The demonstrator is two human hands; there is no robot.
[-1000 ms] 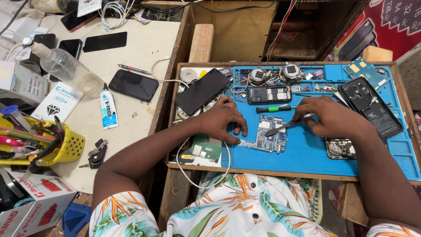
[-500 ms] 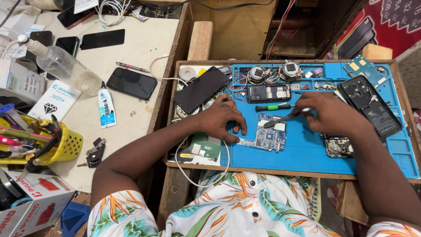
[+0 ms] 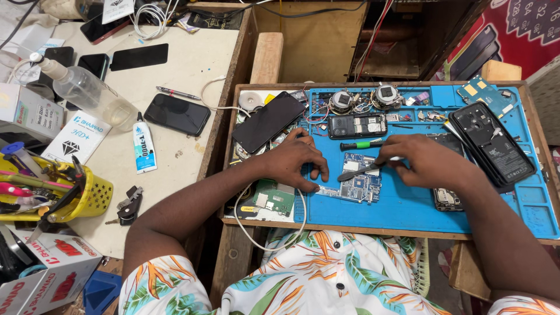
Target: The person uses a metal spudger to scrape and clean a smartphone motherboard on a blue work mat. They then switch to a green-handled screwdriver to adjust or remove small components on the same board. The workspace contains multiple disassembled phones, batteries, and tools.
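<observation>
On the blue mat point(image 3: 408, 216) near its middle lies a small circuit board point(image 3: 357, 185), flat and bare, with the left hand point(image 3: 297, 160) pressing on its nine o'clock edge; those fingers point(image 3: 312, 185) are spread and curled down as a brace, not wrapped around anything. The right hand point(image 3: 429, 163), at three o'clock of the board, has its fingers closed on a thin metal tool point(image 3: 357, 171) whose tip rests on the board's top face. The likeliest slip, as I judge it, is the tool skating off a part: the board is held only by finger pressure on one side, so a hard push could scrape the tiny parts or spin the board toward six o'clock. At twelve o'clock, just beyond the tool, a green-handled screwdriver point(image 3: 361, 144) and a small dark phone body point(image 3: 357, 125) lie close, and the right wrist could nudge either. A white cable point(image 3: 274, 233) loops off the mat's six o'clock edge beside a green board point(image 3: 273, 197); a snag by the left forearm could drag that board off the surface. Loose bits strewn near one o'clock look easy to scatter. An open black phone shell point(image 3: 493, 149) sits at three o'clock, near the right forearm.
</observation>
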